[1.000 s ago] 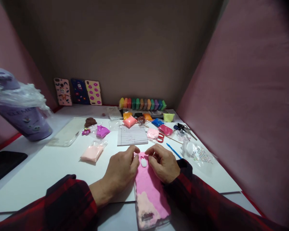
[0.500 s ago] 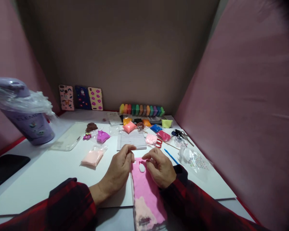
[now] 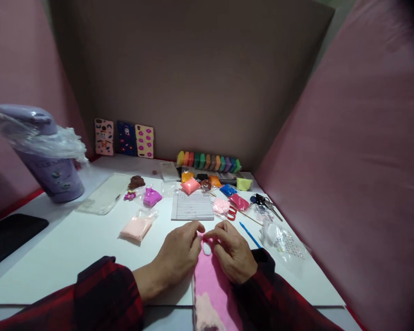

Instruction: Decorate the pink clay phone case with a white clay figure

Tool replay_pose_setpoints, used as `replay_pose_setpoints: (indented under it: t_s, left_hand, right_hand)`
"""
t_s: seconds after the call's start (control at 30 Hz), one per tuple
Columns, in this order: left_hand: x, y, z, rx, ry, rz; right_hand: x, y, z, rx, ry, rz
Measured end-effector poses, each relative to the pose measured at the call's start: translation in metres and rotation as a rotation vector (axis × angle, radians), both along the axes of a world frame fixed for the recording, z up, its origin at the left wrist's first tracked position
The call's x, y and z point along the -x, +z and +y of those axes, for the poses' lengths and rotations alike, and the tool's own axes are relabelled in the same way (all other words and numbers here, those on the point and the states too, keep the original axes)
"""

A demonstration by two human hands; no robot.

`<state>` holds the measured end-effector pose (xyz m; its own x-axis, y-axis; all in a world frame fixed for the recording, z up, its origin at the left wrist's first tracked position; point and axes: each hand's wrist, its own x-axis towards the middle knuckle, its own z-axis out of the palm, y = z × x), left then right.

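A phone case (image 3: 212, 280) spread with pink clay lies in front of me, reaching past the bottom of the view. Pale peach clay (image 3: 207, 308) covers part of its lower end, and a white oval opening (image 3: 206, 248) shows near the top. My left hand (image 3: 181, 250) is closed at the case's upper left corner, its fingers curled over the edge. From the other side, my right hand (image 3: 232, 250) pinches the pink clay along the top edge, index fingertip close to my left fingers. The fingertips partly hide the top edge.
Behind my hands are a lined notepad (image 3: 192, 207), a peach clay packet (image 3: 138, 226), a purple clay packet (image 3: 152, 196), red scissors (image 3: 232, 213), a blue pen (image 3: 250, 235) and keys (image 3: 267, 204). A lilac tumbler (image 3: 57, 177) and dark phone (image 3: 15, 239) are left; a sticker bag (image 3: 284, 241) is right.
Both hands have drawn closer together over the case's top edge, and their fingertips now nearly meet. The whole view has shifted slightly.
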<state>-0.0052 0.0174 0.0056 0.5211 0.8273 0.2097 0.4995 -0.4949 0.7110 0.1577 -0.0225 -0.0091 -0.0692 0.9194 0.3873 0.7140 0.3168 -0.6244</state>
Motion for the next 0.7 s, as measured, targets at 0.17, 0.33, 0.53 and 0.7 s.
replay_pose_setpoints:
  t_s: [0.17, 0.33, 0.53, 0.7]
  left_hand:
    - [0.0006, -0.002, -0.0007, -0.014, -0.008, 0.047]
    - [0.0005, 0.0007, -0.0008, 0.029, -0.006, 0.02]
    - [0.0014, 0.0032, -0.0013, 0.059, -0.015, 0.02]
    - [0.0021, 0.0039, -0.003, 0.071, -0.041, 0.044]
  right_hand:
    - [0.0012, 0.0026, -0.0007, 0.048, 0.019, 0.043]
    - [0.0011, 0.003, 0.001, 0.098, 0.015, 0.102]
    - [0.001, 0.0075, -0.0006, 0.104, 0.038, 0.084]
    - [-0.0001, 0.0059, -0.0029, 0.118, 0.021, 0.116]
